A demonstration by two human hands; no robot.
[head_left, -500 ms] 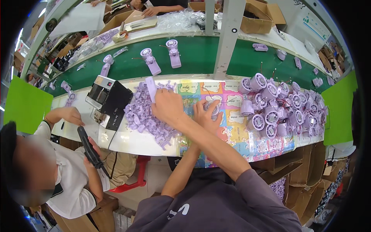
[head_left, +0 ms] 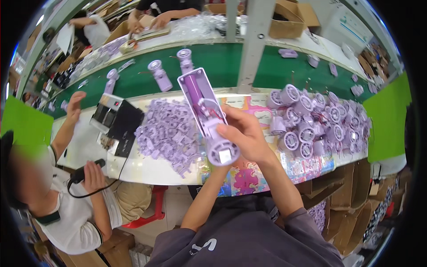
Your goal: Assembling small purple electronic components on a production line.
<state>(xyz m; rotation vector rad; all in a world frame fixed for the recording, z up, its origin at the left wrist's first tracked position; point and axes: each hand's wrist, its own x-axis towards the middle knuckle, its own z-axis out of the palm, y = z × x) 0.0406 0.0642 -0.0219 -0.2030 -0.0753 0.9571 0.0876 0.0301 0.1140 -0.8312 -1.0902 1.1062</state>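
Housing (head_left: 210, 122) over left hand (head_left: 235, 165), grip hidden, cannot tell; right hand (head_left: 246, 135) pinches its side.

1. The head view looks from the wearer's head, from the left of two side-by-side fisheye lenses; it faces down and forward, upright and unmirrored, with the dark shirt (head_left: 249, 240) at the lower edge and the forearms (head_left: 204, 200) rising from it.
2. It sits near the work; the lilac housing (head_left: 209, 127) and right hand (head_left: 249, 135) show large around the centre; the worktable (head_left: 147, 171) spreads beneath, the green belt (head_left: 220, 58) beyond, the far bench (head_left: 293, 42) near the top.
3. Its field is very wide, taking in a co-worker (head_left: 66, 218) at left and a green panel (head_left: 386, 127) at right; straight edges bow outward; the corners fall to black.
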